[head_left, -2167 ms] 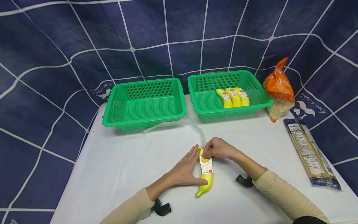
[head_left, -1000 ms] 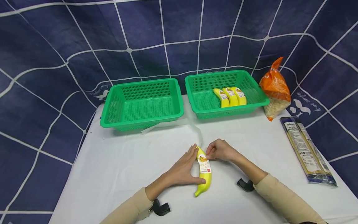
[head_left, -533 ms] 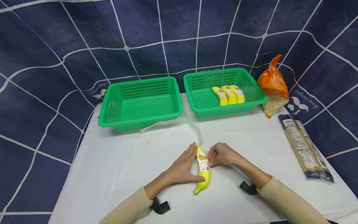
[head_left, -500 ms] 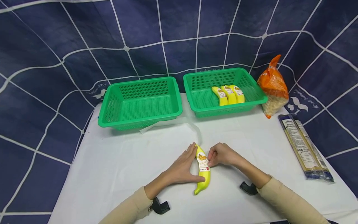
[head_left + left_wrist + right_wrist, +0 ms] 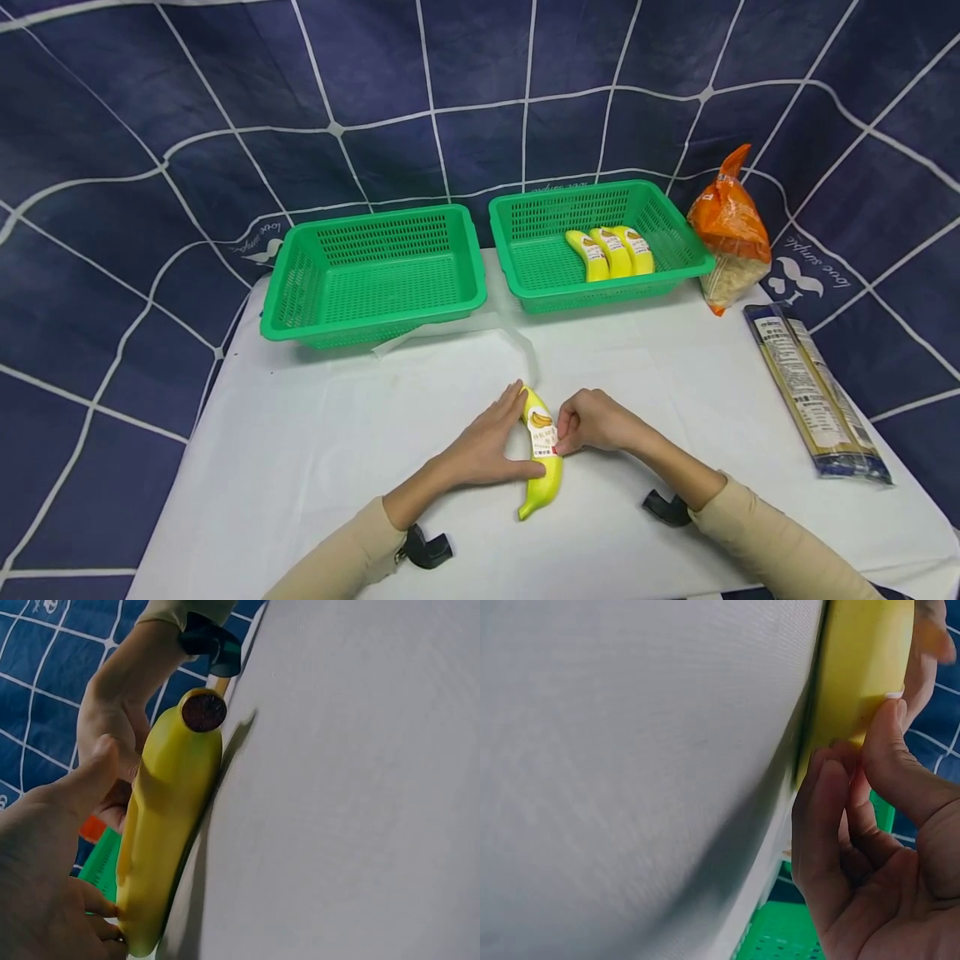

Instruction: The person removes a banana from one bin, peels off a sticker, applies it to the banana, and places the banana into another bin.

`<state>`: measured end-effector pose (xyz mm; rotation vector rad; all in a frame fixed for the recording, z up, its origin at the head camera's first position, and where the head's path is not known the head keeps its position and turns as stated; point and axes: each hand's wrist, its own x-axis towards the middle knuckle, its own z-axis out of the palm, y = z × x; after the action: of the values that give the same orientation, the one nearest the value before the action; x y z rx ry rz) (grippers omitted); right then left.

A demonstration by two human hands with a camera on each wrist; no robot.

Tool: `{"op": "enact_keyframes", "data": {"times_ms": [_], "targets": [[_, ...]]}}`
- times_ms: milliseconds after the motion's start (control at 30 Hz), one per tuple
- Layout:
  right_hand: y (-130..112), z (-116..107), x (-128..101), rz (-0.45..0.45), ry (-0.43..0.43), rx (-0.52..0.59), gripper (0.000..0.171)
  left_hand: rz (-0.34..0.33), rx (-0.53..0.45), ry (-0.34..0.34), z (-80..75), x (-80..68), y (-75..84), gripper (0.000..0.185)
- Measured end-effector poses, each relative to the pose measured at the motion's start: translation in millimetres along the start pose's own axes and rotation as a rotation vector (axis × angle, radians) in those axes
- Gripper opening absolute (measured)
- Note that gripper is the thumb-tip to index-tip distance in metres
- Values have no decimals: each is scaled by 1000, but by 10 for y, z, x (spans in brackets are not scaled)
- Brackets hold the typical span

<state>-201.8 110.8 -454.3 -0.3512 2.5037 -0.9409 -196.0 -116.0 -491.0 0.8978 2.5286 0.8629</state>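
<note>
A yellow banana (image 5: 551, 483) with a white sticker (image 5: 542, 433) on its upper face lies in front of the person. The left hand (image 5: 480, 450) steadies it from the left, its long fingers straight along the far end and the thumb stretched over the lower part. In the left wrist view, fingertips touch the side of the banana (image 5: 161, 817). The right hand (image 5: 596, 421), fingers bent, presses its thumb at the sticker's right edge near the red mark. A white sliver of sticker shows by the right thumb against the banana (image 5: 855, 667) in the right wrist view.
Two green baskets stand behind, a left basket (image 5: 367, 325) and a right basket (image 5: 600, 292) holding 3 stickered bananas (image 5: 621, 254). An orange-topped bag (image 5: 731, 233) leans beside the right one. Long flat packages (image 5: 817, 400) lie at right. A pale strip (image 5: 450, 327) lies before the baskets.
The right hand has moved down along the sticker's right edge, from its top to near its lower corner. The left hand stays on the banana. The view has shifted slightly.
</note>
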Motion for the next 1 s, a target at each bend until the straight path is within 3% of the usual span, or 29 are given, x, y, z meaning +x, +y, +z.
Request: {"op": "enact_keyframes", "data": {"times_ms": [267, 600, 833, 1000], "targets": [[-16, -9, 6, 3, -14, 1, 23, 24, -26, 67, 12, 13, -11, 85], [0, -17, 3, -21, -23, -12, 24, 34, 0, 102, 42, 17, -26, 82], [-9, -41, 3, -42, -48, -22, 25, 38, 27, 215, 37, 89, -3, 59], [-18, -45, 3, -35, -56, -21, 24, 36, 46, 252, 36, 140, 0, 57]]}}
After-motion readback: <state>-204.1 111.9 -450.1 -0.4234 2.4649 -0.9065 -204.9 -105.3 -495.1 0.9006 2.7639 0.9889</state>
